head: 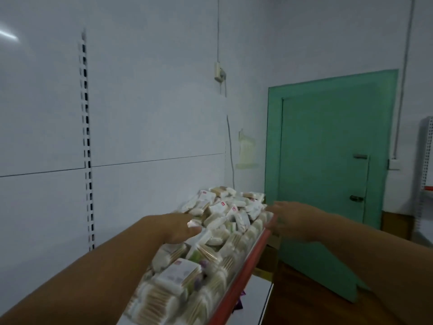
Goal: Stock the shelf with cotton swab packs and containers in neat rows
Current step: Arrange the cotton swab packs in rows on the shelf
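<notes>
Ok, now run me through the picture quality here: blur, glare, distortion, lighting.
Head view: motion blur smears the right hand and softens the left hand and the cotton swab packs; a bright glare streak crosses the white panel top left; the wide lens bows the slotted upright and tilts the green door; light is dim, flat, with no hard shadows.

The one camera sits on my head. It faces forward and slightly down along the shelf (246,259), whose red front edge runs away toward the green door (328,172) ahead on my right. The white back panel (140,113) fills the left side. The view is close: my forearms enter from the bottom corners, with my left hand (178,228) and right hand (293,221) mid-frame.
</notes>
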### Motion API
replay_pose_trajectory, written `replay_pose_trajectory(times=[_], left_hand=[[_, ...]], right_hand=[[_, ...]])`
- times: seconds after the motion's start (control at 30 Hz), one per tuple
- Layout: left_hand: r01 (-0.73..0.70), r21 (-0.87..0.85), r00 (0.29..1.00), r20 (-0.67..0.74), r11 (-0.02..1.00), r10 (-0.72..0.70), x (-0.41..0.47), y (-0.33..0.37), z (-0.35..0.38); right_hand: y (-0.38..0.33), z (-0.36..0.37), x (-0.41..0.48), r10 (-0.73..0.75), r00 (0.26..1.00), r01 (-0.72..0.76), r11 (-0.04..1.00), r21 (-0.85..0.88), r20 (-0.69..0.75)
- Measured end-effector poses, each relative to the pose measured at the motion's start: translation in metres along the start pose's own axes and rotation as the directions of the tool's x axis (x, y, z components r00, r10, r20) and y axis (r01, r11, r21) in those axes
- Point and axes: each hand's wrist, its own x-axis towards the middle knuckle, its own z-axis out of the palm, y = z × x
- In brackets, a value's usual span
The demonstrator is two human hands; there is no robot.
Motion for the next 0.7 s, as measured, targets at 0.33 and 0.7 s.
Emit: replay_pose_trajectory(times=[0.33,0.7], left_hand=[[0.097,0.092,0.995,-0.018,0.991,-0.096,0.098,-0.019,0.005],[0.345,-0.045,0.928,-0.136,0.937,-0.348,0.102,-0.019,0.016]], right_hand=[[0.007,0.049,0.139,-0.253,0.951,0.283,0.943,0.174,-0.178],[-0.052,0.078,0.3,-0.67,0.719,0.657,0.742,-0.136,-0.182]])
